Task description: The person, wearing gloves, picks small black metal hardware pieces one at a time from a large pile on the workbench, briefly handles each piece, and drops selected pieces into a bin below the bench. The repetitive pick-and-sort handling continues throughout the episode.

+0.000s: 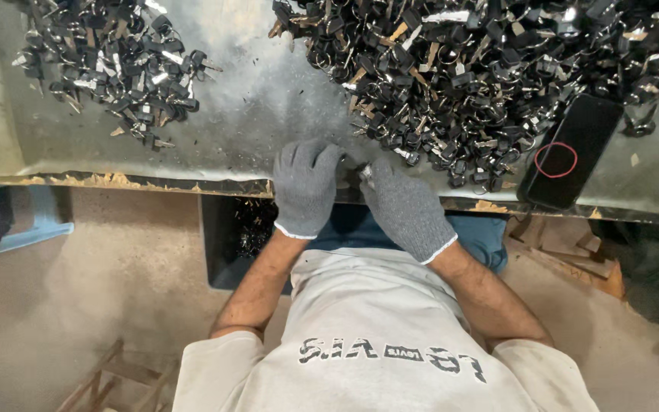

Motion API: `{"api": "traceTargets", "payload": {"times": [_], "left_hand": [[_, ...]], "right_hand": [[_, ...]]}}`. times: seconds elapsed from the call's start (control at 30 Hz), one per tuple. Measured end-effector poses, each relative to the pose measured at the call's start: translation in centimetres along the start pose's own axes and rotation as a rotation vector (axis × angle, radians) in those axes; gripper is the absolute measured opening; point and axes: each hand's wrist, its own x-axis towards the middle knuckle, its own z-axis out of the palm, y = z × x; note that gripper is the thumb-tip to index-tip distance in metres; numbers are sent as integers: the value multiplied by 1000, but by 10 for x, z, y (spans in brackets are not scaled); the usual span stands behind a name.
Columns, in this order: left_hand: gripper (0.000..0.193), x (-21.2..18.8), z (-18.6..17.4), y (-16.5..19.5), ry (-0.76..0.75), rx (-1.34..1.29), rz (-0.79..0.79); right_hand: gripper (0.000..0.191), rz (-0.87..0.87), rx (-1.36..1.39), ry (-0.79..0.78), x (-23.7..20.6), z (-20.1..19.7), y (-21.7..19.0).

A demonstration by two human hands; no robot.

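Left hand [306, 187] and right hand [406, 210], both in grey knit gloves, meet at the bench edge [154, 181]; fingers curled shut around a small key [365, 174] pinched between them; likely light, rigid, slick metal, best held by its black head; beyond, the big key pile [482, 69]; phone [571, 150] to the right.

Both gloved hands meet at the near edge of the metal bench [253, 114]. Left hand [306, 187] and right hand [406, 206], in grey knit gloves, pinch a small key [364, 174] between them. Large heap of black-headed keys [482, 69] far right; smaller heap [116, 65] far left. Black phone [573, 149] lies right of the big heap.
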Motion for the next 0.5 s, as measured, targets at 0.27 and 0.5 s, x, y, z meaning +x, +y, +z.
{"api": "traceTargets", "payload": {"times": [0.27, 0.5], "left_hand": [[32, -30, -3, 24, 152, -266, -322], [51, 7, -2, 25, -127, -81, -115]], "right_hand": [[57, -70, 85, 37, -12, -11, 0], [74, -217, -127, 75, -12, -16, 2]]}}
